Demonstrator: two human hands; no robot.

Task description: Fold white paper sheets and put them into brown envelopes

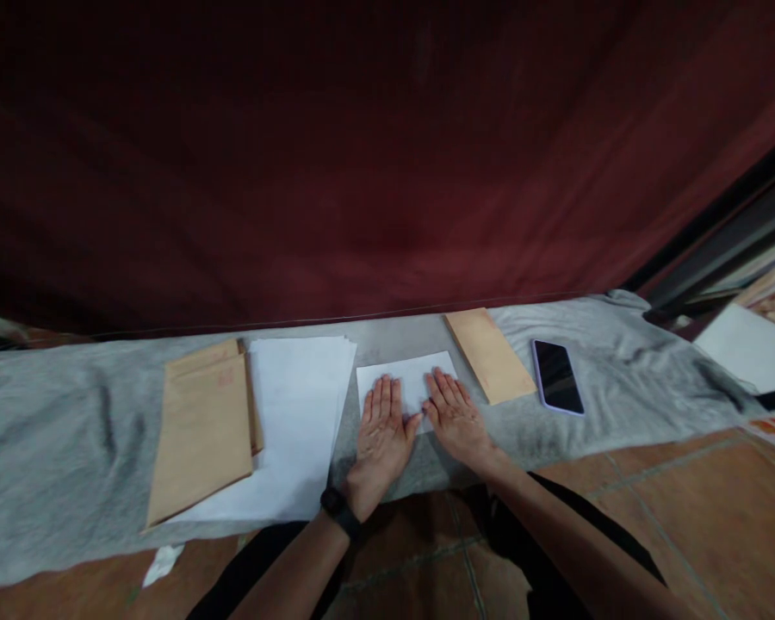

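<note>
A white sheet of paper (413,372), which looks folded to a small rectangle, lies on the grey cloth in front of me. My left hand (386,430) rests flat on its left part, fingers stretched out. On its right part my right hand (455,419) also lies flat, with its fingers extended. The thumbs come close together near the paper's lower edge, and the hands cover much of the sheet. Just right of the paper is a single brown envelope (491,355). Left of my left hand lies a stack of white paper (297,413).
Several brown envelopes (203,430) lie partly over the white stack. A phone with a purple case (559,376) sits at the right. Grey cloth (58,430) covers the long surface. Behind it rises a dark red panel (362,172). A white scrap (163,564) lies at the lower left.
</note>
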